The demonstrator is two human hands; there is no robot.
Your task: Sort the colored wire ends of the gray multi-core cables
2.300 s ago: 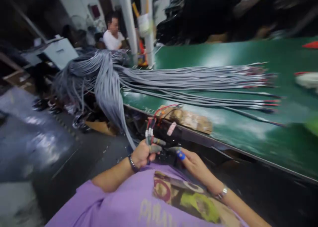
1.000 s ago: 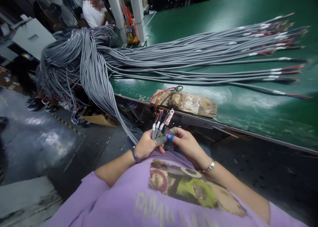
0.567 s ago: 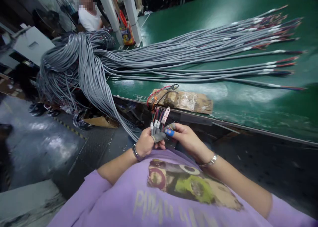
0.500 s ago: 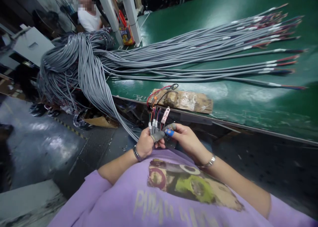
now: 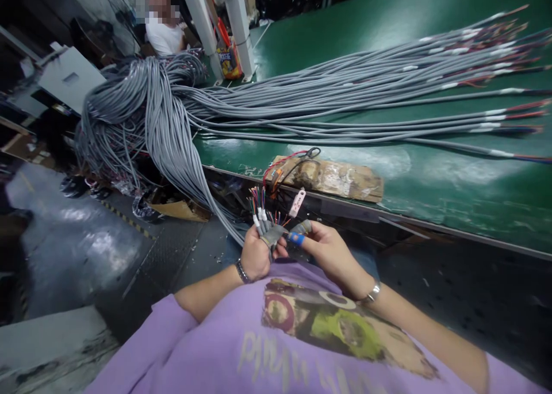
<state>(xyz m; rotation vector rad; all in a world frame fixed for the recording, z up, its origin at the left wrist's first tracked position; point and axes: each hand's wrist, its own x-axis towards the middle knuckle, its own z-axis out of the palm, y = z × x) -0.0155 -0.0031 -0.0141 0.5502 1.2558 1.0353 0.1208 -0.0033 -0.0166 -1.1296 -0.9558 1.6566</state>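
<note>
My left hand (image 5: 257, 255) is closed around the ends of a few grey cables (image 5: 260, 212), whose coloured wires stick up above the fist. My right hand (image 5: 328, 253), with grey and blue finger cots (image 5: 295, 238) on its fingertips, pinches at those wire ends beside the left thumb. Both hands are held close to my chest, just below the table's front edge. A small pink tag (image 5: 297, 203) hangs just above my hands.
A green table (image 5: 431, 181) carries a long spread of grey cables (image 5: 345, 95) that drapes off its left end in a thick bundle (image 5: 146, 112). A taped brown block (image 5: 332, 178) sits on the table edge. Another person (image 5: 161, 23) sits at the far left.
My hands have stayed together at the wire ends while the view shifted slightly. The coloured wires now fan a little more to the left above my left fist.
</note>
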